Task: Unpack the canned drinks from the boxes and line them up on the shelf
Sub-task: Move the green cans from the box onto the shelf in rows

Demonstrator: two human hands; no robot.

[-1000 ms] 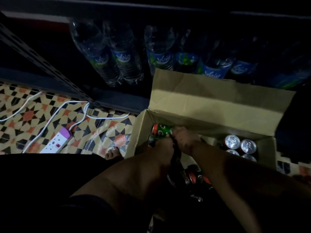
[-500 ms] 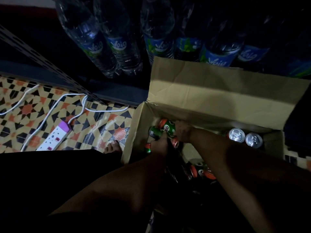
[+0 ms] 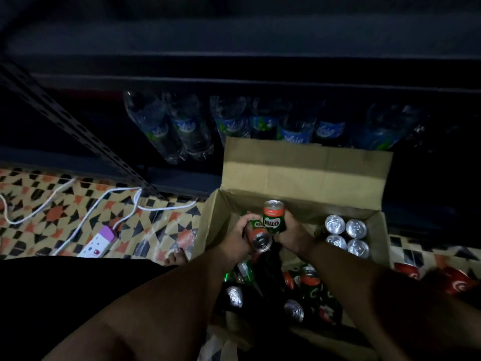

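We're holding one green-and-red Milo can [image 3: 273,217] upright in the right hand [image 3: 291,234], grip curled round it; left hand [image 3: 238,235] is gripping a second can [image 3: 257,237] tilted, top toward us. Both over the open cardboard box [image 3: 307,173]; dark metal shelf [image 3: 234,82] is lying straight ahead, above.

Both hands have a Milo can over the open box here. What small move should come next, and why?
Probably lift both cans up and forward toward the shelf. The right hand grips an upright Milo can, the left hand grips a second can lying tilted, and both are already raised above the cardboard box. That tilted can likely needs turning upright on the way.
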